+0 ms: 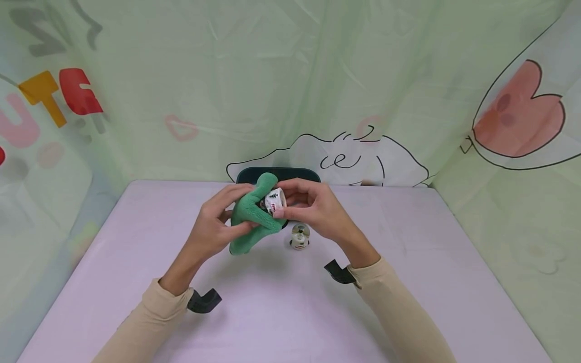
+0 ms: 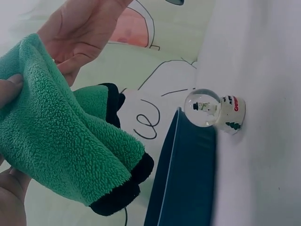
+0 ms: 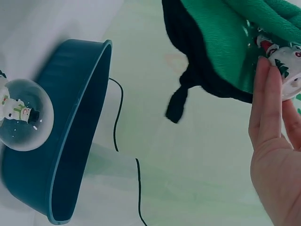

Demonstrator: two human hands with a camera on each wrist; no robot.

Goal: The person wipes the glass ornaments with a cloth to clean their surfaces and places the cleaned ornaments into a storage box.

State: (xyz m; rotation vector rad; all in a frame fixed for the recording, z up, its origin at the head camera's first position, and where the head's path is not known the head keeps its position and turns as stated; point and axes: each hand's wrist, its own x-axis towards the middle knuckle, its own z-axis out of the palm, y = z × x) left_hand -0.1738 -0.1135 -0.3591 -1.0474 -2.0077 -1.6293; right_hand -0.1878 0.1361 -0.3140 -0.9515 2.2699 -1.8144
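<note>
My left hand (image 1: 209,228) grips a green towel (image 1: 248,212) with black edging, which is bunched around the glass ball of a snow globe. The white printed base of this snow globe (image 1: 276,199) is pinched in the fingers of my right hand (image 1: 320,207). In the right wrist view, a red and white figure shows inside the held snow globe (image 3: 289,66), against the towel. A second snow globe (image 1: 300,238) stands upright on the table, below both hands. The left wrist view shows a snowman inside that standing snow globe (image 2: 206,108).
A dark blue basin (image 1: 279,173) sits at the table's back edge, behind the hands and partly hidden by them. The standing snow globe is in front of it. Printed green sheets (image 1: 272,75) hang behind the table (image 1: 281,312) and along its sides.
</note>
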